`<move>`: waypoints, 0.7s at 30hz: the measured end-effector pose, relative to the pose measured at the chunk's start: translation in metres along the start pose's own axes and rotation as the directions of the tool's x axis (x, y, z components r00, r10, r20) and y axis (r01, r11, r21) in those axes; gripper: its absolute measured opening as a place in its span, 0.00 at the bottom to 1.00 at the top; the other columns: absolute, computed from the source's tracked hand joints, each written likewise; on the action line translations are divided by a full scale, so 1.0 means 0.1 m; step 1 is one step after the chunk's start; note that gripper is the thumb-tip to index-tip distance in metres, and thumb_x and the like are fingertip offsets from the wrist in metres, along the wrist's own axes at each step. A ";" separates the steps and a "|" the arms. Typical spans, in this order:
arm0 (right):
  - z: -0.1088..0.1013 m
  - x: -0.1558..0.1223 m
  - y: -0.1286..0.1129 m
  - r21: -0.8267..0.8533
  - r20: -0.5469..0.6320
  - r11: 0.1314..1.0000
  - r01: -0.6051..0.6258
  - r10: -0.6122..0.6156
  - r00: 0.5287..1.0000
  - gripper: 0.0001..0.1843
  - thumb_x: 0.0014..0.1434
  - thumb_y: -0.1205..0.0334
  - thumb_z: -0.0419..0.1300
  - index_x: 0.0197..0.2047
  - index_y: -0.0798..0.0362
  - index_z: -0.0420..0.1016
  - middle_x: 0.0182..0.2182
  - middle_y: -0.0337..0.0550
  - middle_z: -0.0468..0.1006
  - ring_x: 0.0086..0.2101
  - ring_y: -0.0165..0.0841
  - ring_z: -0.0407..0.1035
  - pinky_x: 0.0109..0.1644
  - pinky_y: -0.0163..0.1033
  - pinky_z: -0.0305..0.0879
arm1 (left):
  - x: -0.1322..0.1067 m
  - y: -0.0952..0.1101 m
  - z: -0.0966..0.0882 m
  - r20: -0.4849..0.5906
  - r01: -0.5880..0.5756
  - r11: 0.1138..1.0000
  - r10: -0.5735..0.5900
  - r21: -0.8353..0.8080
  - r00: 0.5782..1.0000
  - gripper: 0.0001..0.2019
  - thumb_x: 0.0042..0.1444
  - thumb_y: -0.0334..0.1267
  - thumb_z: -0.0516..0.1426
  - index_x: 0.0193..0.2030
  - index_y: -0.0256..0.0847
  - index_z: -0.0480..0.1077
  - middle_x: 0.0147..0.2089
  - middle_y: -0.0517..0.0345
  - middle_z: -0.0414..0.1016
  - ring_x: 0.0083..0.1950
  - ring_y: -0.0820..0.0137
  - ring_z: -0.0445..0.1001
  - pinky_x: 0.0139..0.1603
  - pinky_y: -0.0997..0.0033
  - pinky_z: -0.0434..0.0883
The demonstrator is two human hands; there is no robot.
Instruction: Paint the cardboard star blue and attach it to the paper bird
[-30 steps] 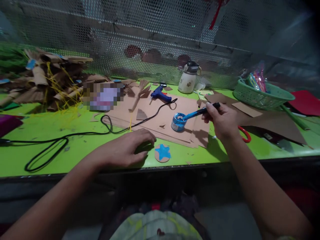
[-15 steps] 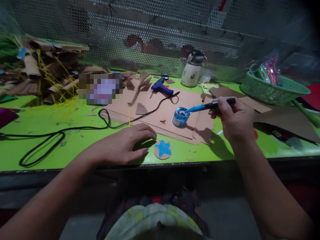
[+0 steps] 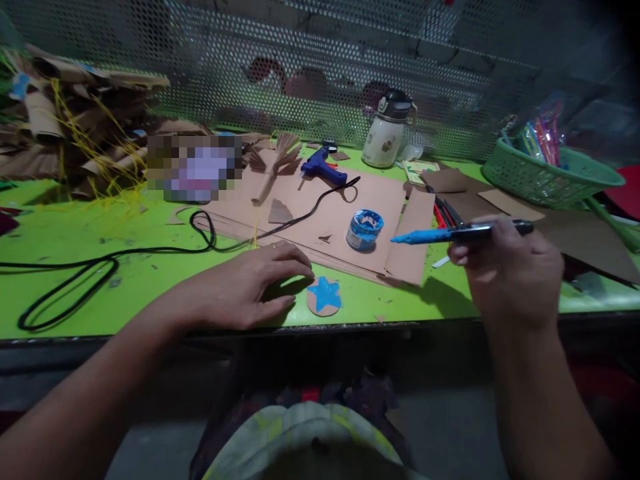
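Gripping the painty brush (image 3: 440, 235) tight in the right hand (image 3: 515, 283), up near the blue jar (image 3: 363, 233) on the cardboard (image 3: 383, 190). Could drip there from too much paint, or smudge the star disc (image 3: 324, 296), if wet, by bumping with the loose, empty left hand (image 3: 250, 283) beside it

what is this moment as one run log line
right hand: holds blue-tipped tool, clear of paint jar | left hand: rests on table beside blue-star disc | paint jar: lidless, on cardboard sheets
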State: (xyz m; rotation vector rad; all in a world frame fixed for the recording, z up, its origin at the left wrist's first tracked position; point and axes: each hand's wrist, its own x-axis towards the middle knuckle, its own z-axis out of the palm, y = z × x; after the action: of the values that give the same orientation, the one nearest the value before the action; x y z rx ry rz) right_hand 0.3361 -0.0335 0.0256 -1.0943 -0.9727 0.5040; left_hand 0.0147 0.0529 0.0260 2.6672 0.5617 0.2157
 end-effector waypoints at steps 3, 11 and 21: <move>0.04 -0.24 0.09 0.052 0.096 0.990 -0.131 0.126 0.987 0.08 0.63 0.53 0.61 0.39 0.45 0.80 0.24 0.39 0.76 0.24 0.34 0.71 0.27 0.40 0.66 | 0.00 -0.01 0.01 0.002 -0.004 1.000 0.004 0.002 1.000 0.16 0.59 0.33 0.55 0.54 0.43 0.72 0.58 0.50 0.70 0.57 0.61 0.71 0.60 0.64 0.68; 0.10 -0.39 0.27 0.105 0.185 0.962 -0.254 0.232 0.955 0.07 0.54 0.58 0.69 0.36 0.45 0.76 0.29 0.36 0.71 0.26 0.30 0.67 0.29 0.37 0.67 | 0.00 -0.02 0.03 0.006 -0.010 1.000 0.010 0.011 1.000 0.16 0.59 0.34 0.55 0.54 0.44 0.72 0.58 0.51 0.69 0.57 0.61 0.70 0.60 0.64 0.66; 0.15 -0.36 0.28 0.011 0.186 0.966 -0.259 0.253 0.950 0.07 0.52 0.58 0.70 0.34 0.46 0.76 0.27 0.37 0.70 0.23 0.29 0.65 0.26 0.36 0.67 | 0.05 0.05 0.14 -0.017 0.040 0.989 -0.038 0.144 0.999 0.26 0.60 0.60 0.54 0.53 0.40 0.66 0.54 0.44 0.67 0.53 0.55 0.68 0.55 0.55 0.66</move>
State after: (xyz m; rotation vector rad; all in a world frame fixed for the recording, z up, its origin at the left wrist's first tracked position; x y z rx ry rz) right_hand 0.3079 -0.0416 -0.0119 -1.1633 -0.9816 0.8436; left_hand 0.0246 0.0458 0.0155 2.7931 0.6572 0.1894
